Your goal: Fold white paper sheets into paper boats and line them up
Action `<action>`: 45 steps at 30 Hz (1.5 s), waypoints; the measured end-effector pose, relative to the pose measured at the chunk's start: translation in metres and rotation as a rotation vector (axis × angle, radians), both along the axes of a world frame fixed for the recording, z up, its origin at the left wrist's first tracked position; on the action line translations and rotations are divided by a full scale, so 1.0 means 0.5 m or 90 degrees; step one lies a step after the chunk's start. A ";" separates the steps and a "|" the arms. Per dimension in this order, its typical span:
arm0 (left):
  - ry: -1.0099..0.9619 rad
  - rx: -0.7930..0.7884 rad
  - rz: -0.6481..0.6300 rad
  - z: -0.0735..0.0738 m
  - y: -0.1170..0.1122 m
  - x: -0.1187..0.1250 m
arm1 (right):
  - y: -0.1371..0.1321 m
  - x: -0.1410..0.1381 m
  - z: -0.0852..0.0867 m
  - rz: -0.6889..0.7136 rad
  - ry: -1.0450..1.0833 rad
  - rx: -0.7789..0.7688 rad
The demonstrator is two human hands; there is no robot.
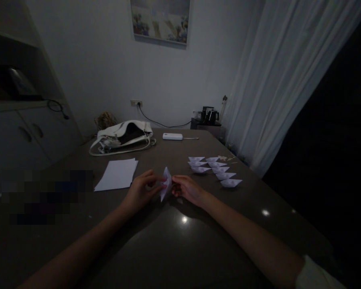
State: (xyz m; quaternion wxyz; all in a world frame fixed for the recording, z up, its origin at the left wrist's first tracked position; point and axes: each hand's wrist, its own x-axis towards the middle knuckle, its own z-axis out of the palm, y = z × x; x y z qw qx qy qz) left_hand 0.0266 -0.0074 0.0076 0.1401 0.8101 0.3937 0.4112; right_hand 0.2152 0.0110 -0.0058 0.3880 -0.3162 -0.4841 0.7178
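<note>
A white folded paper boat [166,185] is held up on end between my two hands, over the middle of the dark table. My left hand [142,188] pinches it from the left, thumb and fingers pressed to the paper. From the other side my right hand [188,189] grips it near its middle, the lower fingers curled in. To the right, several finished paper boats [225,176] stand in two rows on the tabletop. A stack of white paper sheets [117,174] lies flat to the left of my left hand.
Toward the back of the table [174,253] are a white handbag [123,134] and a white power bank [172,137] with a short cable. Small pale scraps [225,157] lie beyond the boats. A sheer curtain [258,80] hangs along the right side.
</note>
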 end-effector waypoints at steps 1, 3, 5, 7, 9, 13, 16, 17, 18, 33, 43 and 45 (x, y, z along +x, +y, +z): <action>0.000 -0.002 -0.004 -0.001 0.001 -0.001 | 0.000 0.000 0.000 0.002 -0.002 0.001; 0.003 -0.004 -0.009 -0.003 0.002 -0.003 | 0.000 0.000 0.000 0.007 -0.008 0.001; 0.007 0.000 -0.011 -0.005 0.003 -0.004 | 0.000 0.001 -0.002 0.007 -0.010 0.001; 0.016 0.004 -0.015 -0.006 0.003 -0.006 | 0.000 0.001 -0.002 0.006 -0.009 0.003; 0.027 0.010 -0.017 -0.006 0.003 -0.006 | -0.001 0.002 -0.003 0.007 -0.006 0.007; 0.024 0.015 0.006 -0.004 0.000 -0.005 | 0.000 0.001 -0.003 0.016 -0.003 0.008; 0.021 0.029 0.023 -0.004 -0.001 -0.005 | 0.001 0.000 -0.005 0.011 0.004 0.006; 0.025 0.036 0.026 -0.004 -0.002 -0.004 | 0.002 0.000 -0.005 0.005 0.007 0.004; 0.031 0.041 0.029 -0.003 -0.002 -0.004 | 0.002 -0.001 -0.005 -0.001 0.009 0.003; -0.077 -0.122 0.127 -0.005 0.010 -0.001 | 0.003 -0.004 -0.016 -0.037 -0.005 0.051; -0.066 -0.071 0.116 -0.003 0.006 0.002 | 0.002 -0.004 -0.013 -0.063 0.011 0.034; -0.061 -0.077 0.116 -0.003 0.007 0.002 | 0.002 -0.005 -0.014 -0.062 0.009 0.040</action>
